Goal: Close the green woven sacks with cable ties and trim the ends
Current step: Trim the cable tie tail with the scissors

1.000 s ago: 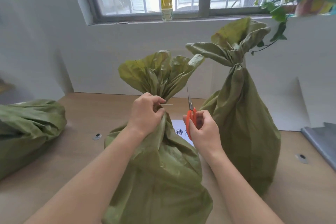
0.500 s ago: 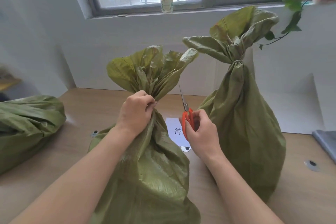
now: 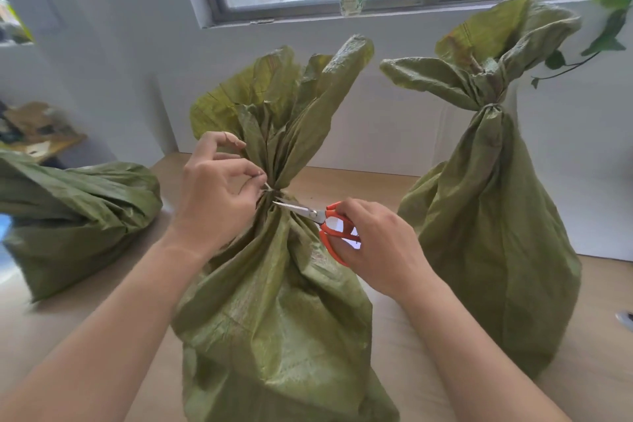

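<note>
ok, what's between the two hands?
Head view: cinched neck of the middle green sack, plus the orange scissors reaching from the right hand toward the cable tie the left hand pinches.

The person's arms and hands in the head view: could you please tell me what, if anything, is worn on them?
Nothing worn shows. The left hand and right hand are bare, with no gloves, and no watch or bracelet at either wrist. The left forearm and right forearm are uncovered down to the picture's bottom edge, so no sleeve is in view.
</note>
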`<control>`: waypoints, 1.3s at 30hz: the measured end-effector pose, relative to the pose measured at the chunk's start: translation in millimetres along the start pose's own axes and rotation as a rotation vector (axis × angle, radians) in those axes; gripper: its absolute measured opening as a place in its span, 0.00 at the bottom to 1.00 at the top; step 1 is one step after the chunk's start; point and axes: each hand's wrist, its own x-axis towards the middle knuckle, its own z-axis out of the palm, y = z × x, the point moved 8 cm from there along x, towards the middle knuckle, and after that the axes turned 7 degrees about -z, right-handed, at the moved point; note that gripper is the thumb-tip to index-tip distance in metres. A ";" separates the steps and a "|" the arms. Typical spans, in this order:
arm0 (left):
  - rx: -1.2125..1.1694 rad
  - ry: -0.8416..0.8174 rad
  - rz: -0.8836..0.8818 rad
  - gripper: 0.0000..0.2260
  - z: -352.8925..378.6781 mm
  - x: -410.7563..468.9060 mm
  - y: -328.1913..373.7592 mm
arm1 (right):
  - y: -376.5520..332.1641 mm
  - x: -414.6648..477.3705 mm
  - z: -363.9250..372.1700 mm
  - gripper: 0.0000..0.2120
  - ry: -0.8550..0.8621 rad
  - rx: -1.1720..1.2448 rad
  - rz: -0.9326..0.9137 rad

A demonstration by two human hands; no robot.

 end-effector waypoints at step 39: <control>-0.222 -0.215 0.112 0.07 -97.2 -15.1 19.3 | -92.6 17.5 -40.4 0.16 0.045 -0.063 -0.203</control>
